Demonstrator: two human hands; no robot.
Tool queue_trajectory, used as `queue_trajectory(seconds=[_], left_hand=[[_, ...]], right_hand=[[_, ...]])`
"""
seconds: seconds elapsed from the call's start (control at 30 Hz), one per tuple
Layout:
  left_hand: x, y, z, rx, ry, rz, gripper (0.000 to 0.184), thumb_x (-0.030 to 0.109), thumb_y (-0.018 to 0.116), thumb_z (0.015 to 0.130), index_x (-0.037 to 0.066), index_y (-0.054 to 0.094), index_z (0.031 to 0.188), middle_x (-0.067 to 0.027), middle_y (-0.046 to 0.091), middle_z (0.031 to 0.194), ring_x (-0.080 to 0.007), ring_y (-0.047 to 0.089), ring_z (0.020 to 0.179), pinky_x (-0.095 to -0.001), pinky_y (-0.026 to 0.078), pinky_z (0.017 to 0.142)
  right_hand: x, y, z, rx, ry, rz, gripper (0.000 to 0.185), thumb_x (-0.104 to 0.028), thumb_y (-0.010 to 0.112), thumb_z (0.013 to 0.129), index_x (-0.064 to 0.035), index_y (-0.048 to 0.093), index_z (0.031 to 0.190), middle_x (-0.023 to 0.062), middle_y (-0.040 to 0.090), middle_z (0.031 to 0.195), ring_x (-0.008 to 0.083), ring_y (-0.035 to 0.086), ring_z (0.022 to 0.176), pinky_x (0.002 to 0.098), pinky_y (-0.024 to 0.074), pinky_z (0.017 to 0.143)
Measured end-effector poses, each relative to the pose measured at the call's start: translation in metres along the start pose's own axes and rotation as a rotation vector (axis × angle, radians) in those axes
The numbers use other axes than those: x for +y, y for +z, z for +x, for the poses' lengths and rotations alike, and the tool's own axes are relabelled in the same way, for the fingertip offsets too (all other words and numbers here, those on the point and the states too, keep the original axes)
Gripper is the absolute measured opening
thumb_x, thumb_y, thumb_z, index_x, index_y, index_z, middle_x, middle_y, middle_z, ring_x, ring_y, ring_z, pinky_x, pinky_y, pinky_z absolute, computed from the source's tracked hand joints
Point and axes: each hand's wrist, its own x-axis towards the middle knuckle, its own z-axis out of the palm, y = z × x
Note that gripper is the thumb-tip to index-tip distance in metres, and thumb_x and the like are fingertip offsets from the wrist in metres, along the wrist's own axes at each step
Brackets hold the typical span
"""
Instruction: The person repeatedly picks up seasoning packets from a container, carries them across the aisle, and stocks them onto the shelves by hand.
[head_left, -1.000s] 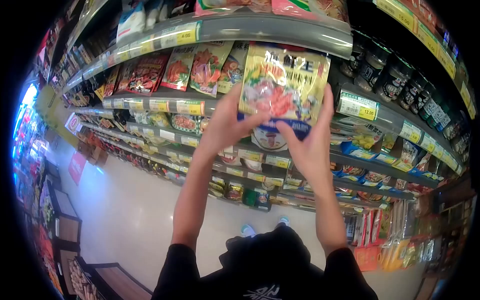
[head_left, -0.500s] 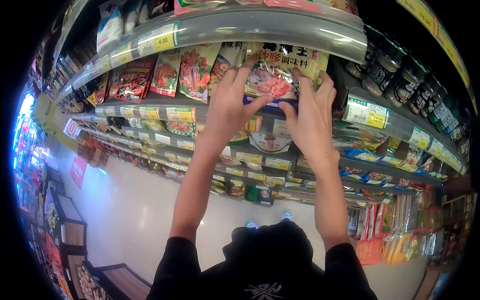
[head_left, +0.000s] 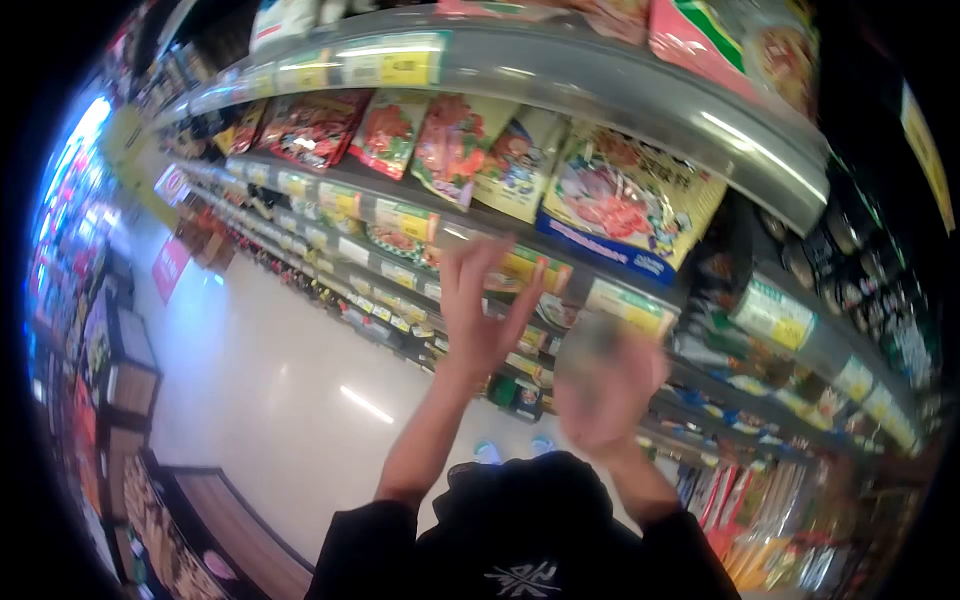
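My left hand [head_left: 482,310] is in front of the shelf edge, below the row of seasoning packets. Its fingers are spread and nothing is in them. Lower and to the right is my right hand [head_left: 612,392], smeared by motion. A dark greyish blur lies over its fingers, so I cannot tell whether it holds anything. Above both hands a large yellow seasoning packet [head_left: 630,200] with a blue lower edge and a picture of meat leans on the shelf, apart from my hands. A cream packet [head_left: 520,165] and a red-and-green packet [head_left: 460,145] stand to its left.
A curved clear shelf lip [head_left: 590,75] with price labels juts out above the packets. Dark-capped jars [head_left: 850,240] stand at the right. Lower shelves hold more packets. Display bins [head_left: 235,530] stand on the left of the pale floor [head_left: 290,400].
Both hands have come off the yellow packet and moved down, away from the shelf. The packet stays on the shelf. The view has turned and tilted.
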Motion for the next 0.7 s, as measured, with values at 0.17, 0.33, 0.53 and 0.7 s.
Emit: queue_trajectory(seconds=[0.17,0.33,0.53,0.7], left_hand=[[-0.036,-0.033,-0.208,-0.517,-0.593,0.020,0.037,0.013,0.071,0.078,0.002,0.054,0.110,-0.0160,0.058,0.101,-0.0307,0.058,0.089,-0.0393,0.047,0.077],[0.009,-0.082,-0.398,-1.052,-1.056,-0.056,0.041,0.012,0.055,0.084,0.005,0.052,0.124,-0.0218,0.061,0.104,-0.0353,0.061,0.094,-0.0437,0.048,0.083],[0.054,-0.075,-0.418,-1.009,-1.234,-0.006,0.046,0.004,0.053,0.078,0.008,0.054,0.124,-0.0208,0.061,0.110,-0.0351,0.057,0.106,-0.0433,0.045,0.090],[0.076,-0.068,-0.515,-0.900,-1.167,0.044,0.040,0.009,0.058,0.078,0.011,0.061,0.117,-0.0170,0.062,0.113,-0.0339,0.056,0.108,-0.0437,0.042,0.094]], right_hand=[[0.019,0.034,-0.124,-0.420,0.286,0.354,0.034,-0.014,0.071,0.076,-0.0043,0.057,0.106,0.0193,0.047,0.118,0.0326,0.047,0.110,0.0374,0.0401,0.094],[0.058,0.032,-0.230,-0.894,0.646,0.572,0.031,-0.009,0.066,0.082,-0.0011,0.055,0.110,0.0141,0.056,0.106,0.0221,0.059,0.092,0.0304,0.0501,0.078],[0.090,0.054,-0.250,-1.325,0.248,0.642,0.027,-0.006,0.050,0.086,-0.0030,0.056,0.113,0.0152,0.062,0.099,0.0291,0.062,0.087,0.0350,0.0499,0.079],[0.109,0.049,-0.267,-1.595,0.159,0.553,0.026,-0.009,0.054,0.083,-0.0041,0.057,0.108,0.0162,0.063,0.091,0.0321,0.061,0.089,0.0400,0.0483,0.080]])
